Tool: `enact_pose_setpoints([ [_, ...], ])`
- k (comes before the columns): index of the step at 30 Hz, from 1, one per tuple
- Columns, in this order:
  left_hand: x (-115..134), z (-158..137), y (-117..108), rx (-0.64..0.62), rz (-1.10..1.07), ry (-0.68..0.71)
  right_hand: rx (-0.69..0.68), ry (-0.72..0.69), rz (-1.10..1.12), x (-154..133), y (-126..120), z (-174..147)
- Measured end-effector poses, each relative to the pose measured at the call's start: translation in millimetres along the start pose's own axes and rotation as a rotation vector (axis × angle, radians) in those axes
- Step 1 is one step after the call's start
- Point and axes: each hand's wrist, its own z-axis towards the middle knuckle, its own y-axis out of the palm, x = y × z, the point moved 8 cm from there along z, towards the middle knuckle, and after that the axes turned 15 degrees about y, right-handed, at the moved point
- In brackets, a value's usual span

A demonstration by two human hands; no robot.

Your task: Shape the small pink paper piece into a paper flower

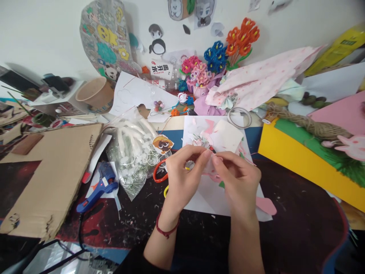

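Note:
My left hand (184, 173) and my right hand (240, 179) meet over a white sheet of paper (199, 199). Thumbs and forefingers of both are pinched together on a small, thin, whitish see-through piece (210, 166); its exact kind is unclear. Beneath and behind the fingers lie pink paper scraps (209, 127) and an off-white paper piece (228, 135). A red loop handle (156, 174) shows beside my left hand, its other end hidden. To the right of my right wrist, a rounded pink strip (266, 205) lies partly on the sheet.
At left are a blue glue gun (98, 188), a clear bag of white stems (131, 152) and cut cardboard (65, 171). A yellow box (302, 163) stands right. Behind are a tape roll (239, 117), blue flowers (216, 57) and orange flowers (242, 38).

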Motion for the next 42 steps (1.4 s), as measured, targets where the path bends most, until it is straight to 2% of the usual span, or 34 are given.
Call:
enact_pose_setpoints([
  [6,-3.1,0.5,4.1,-0.02,-0.057,-0.042,0.034,0.005,-0.048,1.0,-3.0,-0.8],
  [13,-5.8,1.4,5.0,-0.003,-0.102,-0.048,-0.012,-0.032,-0.031,-1.2,-1.2,-1.0],
  [22,1.7,3.9,8.1,-0.056,-0.228,-0.001,-0.028,0.014,0.237,3.2,-6.4,6.2],
  [26,22.4,4.8,8.4,-0.07,-0.269,0.053,-0.027,-0.051,0.217,-21.9,-13.6,0.2],
  [31,66.6,6.6,0.7,-0.064,-0.328,0.157,-0.063,-0.237,0.119,-71.6,-21.9,-16.0],
  [35,97.9,7.6,-6.0,-0.058,-0.379,0.232,-0.165,-0.356,0.085,-105.2,-21.2,-29.5],
  [39,111.0,11.6,-9.1,-0.052,-0.391,0.276,-0.238,-0.464,0.045,-123.3,-19.4,-36.1],
  [42,109.1,19.9,-8.5,-0.066,-0.356,0.296,-0.265,-0.506,0.054,-123.5,-17.7,-26.9],
])
